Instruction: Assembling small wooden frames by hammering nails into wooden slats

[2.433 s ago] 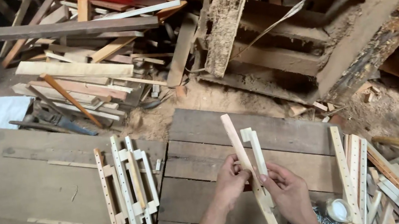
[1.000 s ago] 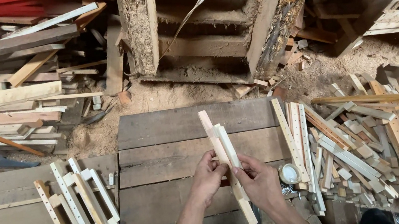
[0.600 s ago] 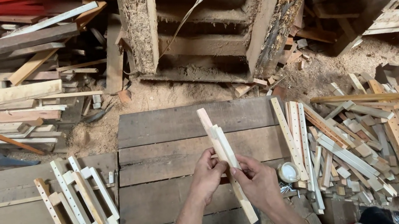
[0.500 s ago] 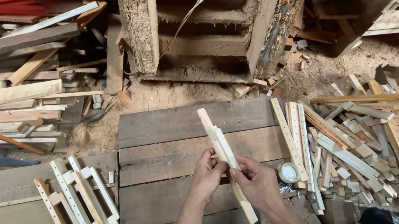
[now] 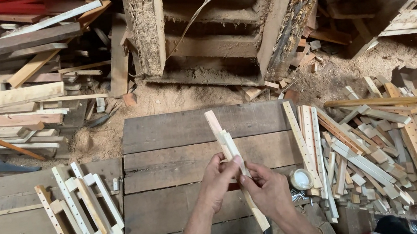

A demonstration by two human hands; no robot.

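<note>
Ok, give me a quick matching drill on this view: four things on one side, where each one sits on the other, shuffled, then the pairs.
Things:
1. long wooden slat
2. small white round container
3. assembled slat frames
4. pile of loose slats

Places:
A. lying on the boards at the left
B. heaped at the right
C. held in both hands, the left hand and the right hand
D. beside the right hand, at the pile's edge

Pairs: 1-C, 2-D, 3-A, 4-B

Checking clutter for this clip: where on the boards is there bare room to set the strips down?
Bare: the dark planks between the assembled slat frames and the long strip held by the left hand and right hand. Crowded: right of the round white lid, where the offcut pile spreads.
</note>
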